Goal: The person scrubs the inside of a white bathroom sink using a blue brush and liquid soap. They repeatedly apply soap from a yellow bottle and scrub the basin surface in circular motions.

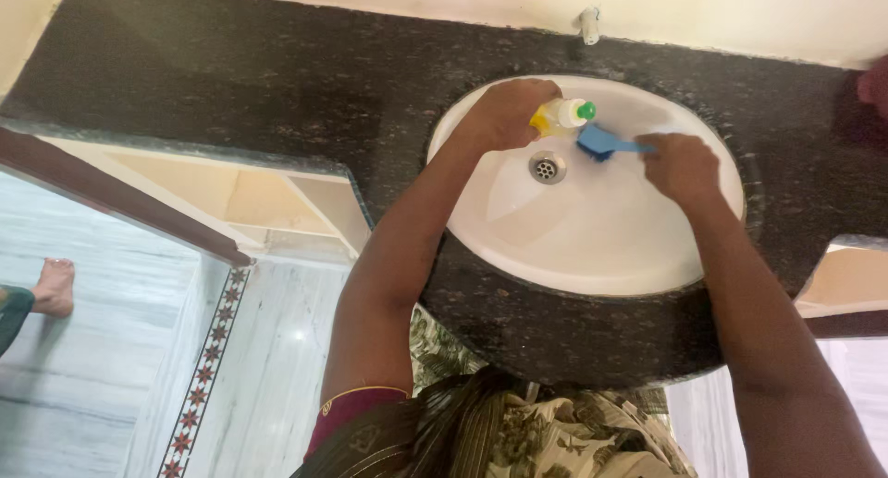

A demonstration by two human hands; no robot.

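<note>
Left hand: the left hand [507,111] is closed around a small yellow bottle [558,116], tipped over so its white neck and green cap point right, toward the brush.
Right hand: the right hand [683,166] grips the thin handle of a blue brush [601,142]; fingers curled shut on it.
Bottle: held over the far half of the basin, above and just right of the drain; its cap sits just beside the brush head, contact cannot be told.
Brush: head down near the basin's inner wall, just right of the drain, handle running right into the fist.
Basin: white oval sink [592,247] set in a dark speckled stone table [277,90]; metal drain [547,168] at its centre.
Wall side: a small white tap stub [589,23] on the pale wall above the sink.
Below: open pale shelves [259,201] under the table at left; marble floor with a patterned tile strip [205,367].
Other person: a bare foot [55,287] at the far left edge, well apart from the sink.
</note>
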